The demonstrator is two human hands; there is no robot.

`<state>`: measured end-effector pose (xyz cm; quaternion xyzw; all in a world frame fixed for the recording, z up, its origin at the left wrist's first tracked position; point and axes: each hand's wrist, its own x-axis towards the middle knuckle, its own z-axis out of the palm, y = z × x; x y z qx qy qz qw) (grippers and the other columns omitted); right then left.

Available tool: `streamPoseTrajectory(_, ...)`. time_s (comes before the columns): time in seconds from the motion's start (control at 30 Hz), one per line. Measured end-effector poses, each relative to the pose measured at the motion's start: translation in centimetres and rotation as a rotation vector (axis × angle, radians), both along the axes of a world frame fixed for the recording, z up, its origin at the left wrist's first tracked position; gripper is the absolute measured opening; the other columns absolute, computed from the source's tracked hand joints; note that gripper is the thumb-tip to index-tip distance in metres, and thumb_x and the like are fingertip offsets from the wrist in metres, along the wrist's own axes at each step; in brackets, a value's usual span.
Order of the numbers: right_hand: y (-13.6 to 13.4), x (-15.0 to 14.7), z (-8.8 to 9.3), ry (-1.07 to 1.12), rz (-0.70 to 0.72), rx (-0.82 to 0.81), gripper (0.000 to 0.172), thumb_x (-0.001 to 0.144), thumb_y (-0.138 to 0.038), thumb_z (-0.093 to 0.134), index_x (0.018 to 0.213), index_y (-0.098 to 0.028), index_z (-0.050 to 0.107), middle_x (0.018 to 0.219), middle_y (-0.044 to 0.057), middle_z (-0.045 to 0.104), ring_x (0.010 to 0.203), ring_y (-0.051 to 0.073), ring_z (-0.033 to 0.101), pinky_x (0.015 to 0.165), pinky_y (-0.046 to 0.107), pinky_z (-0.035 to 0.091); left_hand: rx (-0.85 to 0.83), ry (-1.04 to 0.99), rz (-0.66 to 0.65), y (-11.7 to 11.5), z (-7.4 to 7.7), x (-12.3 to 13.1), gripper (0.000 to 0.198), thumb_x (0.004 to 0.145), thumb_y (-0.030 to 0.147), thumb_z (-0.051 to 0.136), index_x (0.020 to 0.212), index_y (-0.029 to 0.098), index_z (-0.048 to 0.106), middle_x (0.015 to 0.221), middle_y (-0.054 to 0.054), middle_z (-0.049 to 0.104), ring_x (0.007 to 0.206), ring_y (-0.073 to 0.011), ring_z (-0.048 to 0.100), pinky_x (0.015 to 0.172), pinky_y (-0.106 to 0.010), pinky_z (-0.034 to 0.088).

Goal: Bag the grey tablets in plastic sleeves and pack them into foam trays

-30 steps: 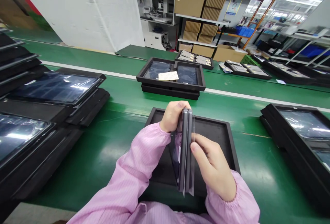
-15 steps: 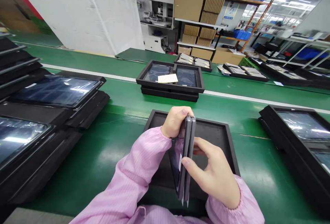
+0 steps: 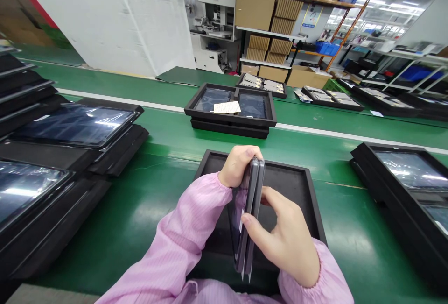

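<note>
Two tablets [image 3: 250, 220] are held upright on edge, face to face or back to back, above a black tray [image 3: 296, 178]. My left hand [image 3: 241, 166] is closed around their far upper end. My right hand [image 3: 285, 236] grips them from the right, its thumb on the left tablet's edge and its fingers behind the right one. A glossy dark screen faces left, with a small white label near my thumb. Thin film tabs stick out at the lower near corner. The tray beneath shows a bare black bottom.
Stacked black trays with tablets [image 3: 80, 124] stand on the left, and another tray stack [image 3: 406, 201] on the right. Ahead, a two-compartment tray [image 3: 229, 122] carries tablets and a paper slip [image 3: 227, 107]. Farther trays of light-coloured parts [image 3: 329, 95] lie on the green bench [image 3: 157, 201].
The lower near end of the tablets has shifted slightly left, along with my right hand. My left hand keeps its hold at the top.
</note>
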<state>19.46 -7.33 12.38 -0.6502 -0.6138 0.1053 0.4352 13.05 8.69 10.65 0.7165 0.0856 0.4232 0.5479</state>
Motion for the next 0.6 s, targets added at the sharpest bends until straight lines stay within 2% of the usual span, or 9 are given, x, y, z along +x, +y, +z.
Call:
streamPoseTrajectory(0.3, -0.1, 0.1, 0.1, -0.036, 0.002, 0.006, 0.016, 0.087, -0.031, 0.058, 0.094, -0.019, 0.067, 0.085, 0.005, 0.078, 0.072, 0.021, 0.076, 0.065, 0.029, 0.06, 0.031, -0.027, -0.011, 0.1, 0.0, 0.0, 0.073, 0.09, 0.081, 0.034, 0.05, 0.022, 0.049, 0.048, 0.001, 0.044, 0.05, -0.0143, 0.041, 0.057, -0.033, 0.037)
streamPoseTrajectory(0.47, 0.0, -0.2, 0.0, -0.012, -0.008, -0.044, 0.017, 0.087, -0.033, 0.058, 0.094, -0.02, 0.065, 0.085, 0.006, 0.078, 0.075, 0.024, 0.077, 0.068, 0.032, 0.062, 0.075, -0.082, 0.013, -0.1, -0.4, -0.2, 0.072, 0.093, 0.076, 0.035, 0.052, 0.021, 0.054, 0.05, -0.002, 0.053, 0.05, -0.0148, 0.047, 0.057, -0.033, 0.039)
streamPoseTrajectory(0.53, 0.1, -0.4, 0.0, 0.042, -0.002, -0.102, 0.024, 0.086, -0.034, 0.057, 0.103, -0.019, 0.064, 0.093, 0.008, 0.079, 0.081, 0.026, 0.079, 0.072, 0.036, 0.064, 0.085, -0.141, 0.091, -0.4, -1.4, -0.3, 0.068, 0.094, 0.072, 0.039, 0.056, 0.021, 0.063, 0.055, -0.004, 0.061, 0.055, -0.017, 0.054, 0.06, -0.034, 0.044)
streamPoseTrajectory(0.6, 0.2, -0.7, 0.1, 0.072, 0.035, -0.155, 0.036, 0.085, -0.034, 0.055, 0.116, -0.017, 0.06, 0.105, 0.011, 0.079, 0.089, 0.03, 0.079, 0.075, 0.039, 0.065, 0.021, -0.209, 0.33, -0.5, -3.0, -0.3, 0.058, 0.092, 0.067, 0.045, 0.066, 0.022, 0.071, 0.07, -0.007, 0.071, 0.07, -0.021, 0.064, 0.072, -0.036, 0.051)
